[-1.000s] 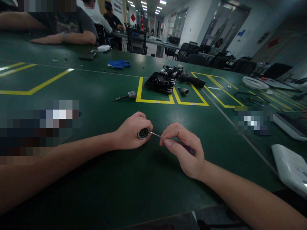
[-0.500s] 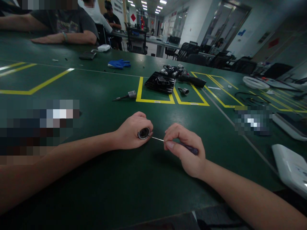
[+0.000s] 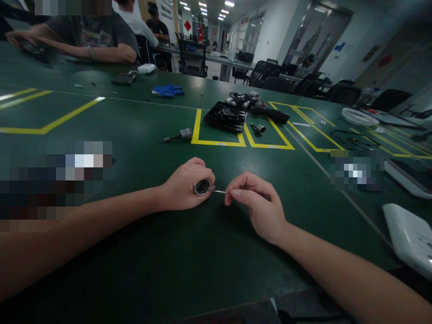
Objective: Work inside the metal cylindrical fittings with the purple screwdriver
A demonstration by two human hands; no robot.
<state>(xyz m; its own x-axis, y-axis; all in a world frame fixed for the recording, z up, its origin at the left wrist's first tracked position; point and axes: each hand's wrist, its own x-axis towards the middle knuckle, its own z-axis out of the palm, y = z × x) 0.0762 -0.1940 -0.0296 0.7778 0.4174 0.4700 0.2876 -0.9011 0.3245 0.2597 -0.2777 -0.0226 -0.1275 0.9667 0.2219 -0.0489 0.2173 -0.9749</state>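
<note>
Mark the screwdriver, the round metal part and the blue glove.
screwdriver [image 3: 218,191], head view, on its thin shaft.
round metal part [image 3: 201,187], head view, on its open end.
blue glove [image 3: 168,91], head view, on its middle.

blue glove [image 3: 168,90], black tray [image 3: 225,116], phone [image 3: 123,79] on green table [image 3: 135,130].

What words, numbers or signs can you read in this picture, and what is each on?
None can be read.
The small white labels on the yellow tape: too small.
The wall poster: blurred.
The red diamond sign: blurred.
The T-shirt print: blurred.
On the round metal part in the left hand and the screwdriver in the right hand: no marking visible.
</note>
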